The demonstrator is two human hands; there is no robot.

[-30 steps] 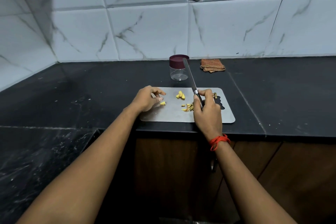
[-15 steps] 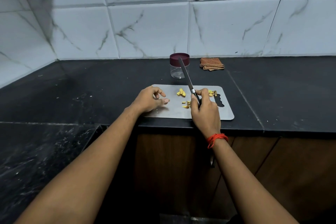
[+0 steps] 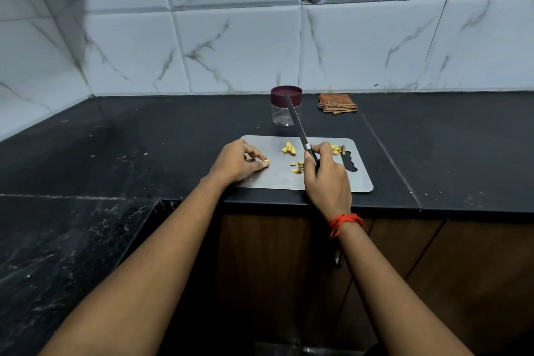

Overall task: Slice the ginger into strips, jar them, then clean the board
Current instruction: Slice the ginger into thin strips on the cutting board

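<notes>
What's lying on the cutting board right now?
Three small clusters of ginger pieces lie on the board. The left hand pinches one more piece; the right hand holding the knife covers whatever lies beneath it.

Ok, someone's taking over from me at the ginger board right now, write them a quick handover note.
Left hand: pinches a small ginger piece on the steel board.
Right hand: grips the knife, blade angled up toward the jar.
Cut ginger: small heaps on the board, mid-board and by the right hand.
The jar stands behind the board, lid on, and looks empty. A folded cloth lies to its right.
Done: some slicing.
Left: cut the held piece, jar the ginger, clean the board.
</notes>
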